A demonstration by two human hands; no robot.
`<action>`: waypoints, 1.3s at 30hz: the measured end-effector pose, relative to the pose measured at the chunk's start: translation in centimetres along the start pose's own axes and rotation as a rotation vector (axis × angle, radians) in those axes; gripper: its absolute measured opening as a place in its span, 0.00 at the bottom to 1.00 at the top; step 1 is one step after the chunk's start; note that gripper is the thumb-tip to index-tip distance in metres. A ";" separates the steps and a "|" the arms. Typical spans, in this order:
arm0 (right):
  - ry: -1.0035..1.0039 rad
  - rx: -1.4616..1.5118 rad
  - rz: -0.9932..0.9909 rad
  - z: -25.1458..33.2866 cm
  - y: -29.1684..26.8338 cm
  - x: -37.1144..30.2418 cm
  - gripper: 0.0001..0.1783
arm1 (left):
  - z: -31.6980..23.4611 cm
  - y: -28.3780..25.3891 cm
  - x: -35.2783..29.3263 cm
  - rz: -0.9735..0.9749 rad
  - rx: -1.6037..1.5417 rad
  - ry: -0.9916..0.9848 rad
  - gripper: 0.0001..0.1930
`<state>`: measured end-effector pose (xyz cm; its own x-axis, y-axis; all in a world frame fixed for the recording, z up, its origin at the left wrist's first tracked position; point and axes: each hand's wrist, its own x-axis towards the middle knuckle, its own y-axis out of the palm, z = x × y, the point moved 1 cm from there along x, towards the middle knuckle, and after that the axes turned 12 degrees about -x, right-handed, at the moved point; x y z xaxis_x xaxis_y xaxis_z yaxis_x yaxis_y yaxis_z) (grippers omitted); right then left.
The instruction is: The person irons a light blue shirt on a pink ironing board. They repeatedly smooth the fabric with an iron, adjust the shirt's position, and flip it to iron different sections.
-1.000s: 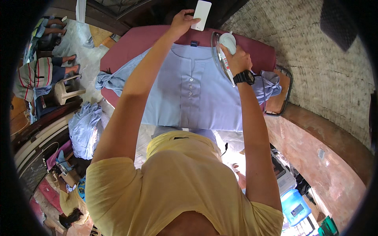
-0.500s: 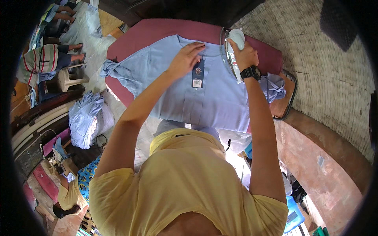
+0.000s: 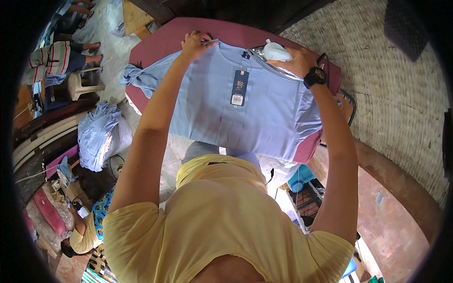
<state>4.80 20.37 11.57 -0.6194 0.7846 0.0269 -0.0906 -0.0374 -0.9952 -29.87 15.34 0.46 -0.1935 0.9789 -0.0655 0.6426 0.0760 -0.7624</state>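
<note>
A light blue shirt (image 3: pixel 203 106) lies spread over a maroon ironing board (image 3: pixel 160 42). A dark hang tag (image 3: pixel 239 88) rests on its front, below the neckline. My left hand (image 3: pixel 194 45) is at the left shoulder end of the neckline, fingers bent and closed on the fabric's edge. In my right hand (image 3: pixel 300 61) is a white clothes iron (image 3: pixel 277 53), gripped by its handle, at the right shoulder by the neckline. Its metal sole lies along the fabric; most of the sole is hidden. A dark watch is on my right wrist.
On the floor to the left is a heap of light blue garments (image 3: pixel 98 134). A beige plastic chair (image 3: pixel 85 85) stands beyond it, near a person in striped cloth (image 3: pixel 49 61). Another person (image 3: pixel 85 233) is at lower left. A pinkish wall (image 3: pixel 377 207) runs along the right.
My left hand has moved left and away from me, from beside the tag to the neckline's edge. The iron has turned sideways and shifted slightly. The shirt's right side has slid down toward me.
</note>
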 end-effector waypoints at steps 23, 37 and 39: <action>-0.109 -0.030 0.107 1.0 1.5 5.3 0.39 | 2.4 1.8 0.8 -0.189 -0.234 0.038 0.14; -0.119 -0.105 0.189 3.4 1.1 8.3 0.44 | 2.7 1.9 1.3 -0.171 -0.399 -0.019 0.11; -0.135 -0.102 0.208 3.9 0.9 8.7 0.44 | 2.3 1.8 1.1 -0.203 -0.343 -0.009 0.10</action>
<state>-3.74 24.78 11.32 -0.7152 0.6771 -0.1733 0.1242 -0.1209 -0.9849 -30.65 16.10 -2.48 -0.3472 0.9360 0.0579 0.8005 0.3280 -0.5017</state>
